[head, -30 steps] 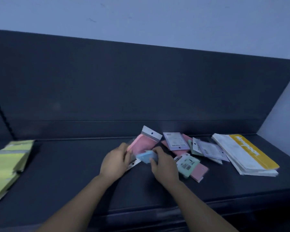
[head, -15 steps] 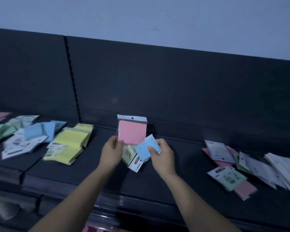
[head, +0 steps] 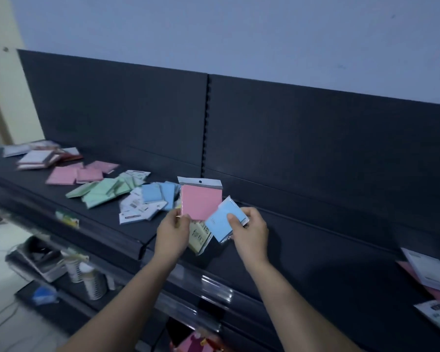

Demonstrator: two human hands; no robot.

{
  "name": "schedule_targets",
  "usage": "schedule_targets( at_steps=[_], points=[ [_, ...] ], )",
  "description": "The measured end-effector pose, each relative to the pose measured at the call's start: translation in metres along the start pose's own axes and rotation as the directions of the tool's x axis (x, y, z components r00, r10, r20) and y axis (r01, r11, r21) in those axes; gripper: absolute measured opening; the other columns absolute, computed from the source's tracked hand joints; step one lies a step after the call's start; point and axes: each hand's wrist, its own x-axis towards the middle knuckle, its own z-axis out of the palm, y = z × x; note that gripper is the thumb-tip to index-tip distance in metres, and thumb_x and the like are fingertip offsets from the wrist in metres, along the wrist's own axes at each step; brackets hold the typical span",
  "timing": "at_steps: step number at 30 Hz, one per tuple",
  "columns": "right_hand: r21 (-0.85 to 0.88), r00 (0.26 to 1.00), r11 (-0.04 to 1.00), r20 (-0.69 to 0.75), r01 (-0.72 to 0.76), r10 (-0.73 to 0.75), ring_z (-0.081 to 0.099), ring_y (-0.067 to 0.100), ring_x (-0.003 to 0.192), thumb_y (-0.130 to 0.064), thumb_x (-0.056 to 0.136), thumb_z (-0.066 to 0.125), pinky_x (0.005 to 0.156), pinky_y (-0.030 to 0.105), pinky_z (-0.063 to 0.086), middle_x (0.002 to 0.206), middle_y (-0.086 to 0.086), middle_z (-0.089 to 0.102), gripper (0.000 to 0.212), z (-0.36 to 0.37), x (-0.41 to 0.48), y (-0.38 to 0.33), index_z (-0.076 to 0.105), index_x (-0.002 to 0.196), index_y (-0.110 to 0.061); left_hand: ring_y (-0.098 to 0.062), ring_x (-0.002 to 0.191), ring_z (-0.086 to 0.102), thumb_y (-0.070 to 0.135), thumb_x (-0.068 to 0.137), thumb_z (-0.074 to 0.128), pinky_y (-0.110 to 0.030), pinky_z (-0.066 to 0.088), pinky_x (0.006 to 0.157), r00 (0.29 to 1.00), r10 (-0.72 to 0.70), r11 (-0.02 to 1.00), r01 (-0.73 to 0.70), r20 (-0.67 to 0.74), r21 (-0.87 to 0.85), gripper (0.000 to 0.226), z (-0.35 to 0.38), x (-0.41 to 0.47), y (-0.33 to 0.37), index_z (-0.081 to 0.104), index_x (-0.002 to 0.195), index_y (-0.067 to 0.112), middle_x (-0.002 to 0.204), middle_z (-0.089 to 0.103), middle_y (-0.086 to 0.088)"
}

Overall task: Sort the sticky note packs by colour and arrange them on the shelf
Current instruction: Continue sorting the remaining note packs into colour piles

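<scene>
now left hand (head: pixel 172 231) holds pink pack (head: pixel 201 199) — right hand (head: pixel 249 228) blue pack (head: pixel 225 219).

Upright pink pack (head: pixel 201 203), blue pack (head: pixel 224 221) tilted beside it — pink pile (head: pixel 69 175), green pile (head: pixel 101 190), blue pile (head: pixel 158 193) lie on the shelf (head: pixel 302 250).

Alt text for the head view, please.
A person's left hand grips a pink sticky note pack and the right hand a blue pack over a dark shelf. A pink pile, green pile and blue pile lie further left.
</scene>
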Motion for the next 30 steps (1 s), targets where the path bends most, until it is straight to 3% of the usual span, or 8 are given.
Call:
schedule_targets(
  at_steps=[4,10,14,19,22,26,30],
  points=[
    [0.027,0.997,0.999,0.074,-0.026,0.024,0.067,0.023,0.078,-0.016,0.084,0.061,0.070,0.044,0.057,0.086,0.000,0.070,0.011,0.054,-0.007,-0.012,0.057,0.087,-0.026,-0.024,0.074,0.061,0.023,0.096,0.046,-0.034,0.047,0.064,0.999,-0.013,1.000,0.013,-0.050,0.003,0.015,-0.047,0.013,-0.008,0.057,0.085,0.023,0.084,0.066,-0.009],
    [-0.002,0.990,0.997,0.115,-0.080,0.080,0.066,0.024,0.083,-0.011,0.089,0.053,0.072,0.041,0.056,0.095,-0.001,0.067,0.021,0.126,-0.020,-0.026,0.048,0.101,-0.027,-0.029,0.068,0.063,0.025,0.096,0.045,-0.043,0.052,0.061,0.994,0.020,0.997,-0.012,-0.108,0.073,0.016,-0.119,0.036,-0.022,0.058,0.098,0.016,0.080,0.066,-0.011],
    [-0.052,0.989,0.996,0.127,-0.076,0.082,0.062,0.018,0.073,-0.010,0.092,0.052,0.059,0.028,0.047,0.095,0.000,0.067,0.020,0.161,-0.027,-0.029,0.046,0.103,-0.025,-0.025,0.067,0.060,0.026,0.097,0.044,-0.039,0.050,0.060,0.990,0.014,0.995,0.000,-0.140,0.100,0.015,-0.156,0.049,-0.034,0.056,0.093,0.019,0.079,0.064,-0.006],
    [-0.129,0.983,0.988,0.147,-0.087,0.106,0.059,0.018,0.070,-0.013,0.093,0.054,0.058,0.029,0.045,0.089,0.002,0.067,0.016,0.192,-0.027,-0.027,0.047,0.102,-0.024,-0.014,0.061,0.053,0.024,0.099,0.043,-0.028,0.041,0.052,0.977,0.010,0.994,0.014,-0.215,0.108,0.016,-0.182,0.060,-0.046,0.054,0.102,0.013,0.077,0.060,0.001],
    [-0.201,0.983,0.975,0.136,-0.094,0.123,0.062,0.018,0.073,-0.015,0.093,0.055,0.056,0.029,0.046,0.089,0.001,0.066,0.015,0.206,-0.021,-0.025,0.045,0.102,-0.022,-0.015,0.064,0.054,0.025,0.099,0.043,-0.032,0.046,0.055,0.967,-0.006,0.995,0.032,-0.256,0.097,0.016,-0.190,0.069,-0.052,0.054,0.103,0.014,0.080,0.060,0.001],
    [-0.309,0.983,0.948,0.141,-0.070,0.119,0.060,0.019,0.073,-0.016,0.094,0.054,0.054,0.027,0.043,0.090,-0.002,0.062,0.014,0.222,-0.003,-0.021,0.044,0.103,-0.022,-0.017,0.058,0.047,0.024,0.097,0.045,-0.031,0.040,0.054,0.956,-0.027,0.996,0.052,-0.293,0.077,0.019,-0.194,0.086,-0.058,0.053,0.089,0.009,0.072,0.054,-0.001],
    [-0.419,0.988,0.908,0.131,-0.019,0.081,0.060,0.022,0.075,-0.016,0.096,0.052,0.062,0.031,0.049,0.091,-0.003,0.057,0.015,0.235,0.021,-0.018,0.050,0.110,-0.018,-0.014,0.053,0.040,0.021,0.095,0.048,-0.027,0.032,0.051,0.953,-0.032,0.998,0.045,-0.301,0.035,0.019,-0.197,0.105,-0.058,0.053,0.081,0.010,0.063,0.048,0.000]
  ],
)
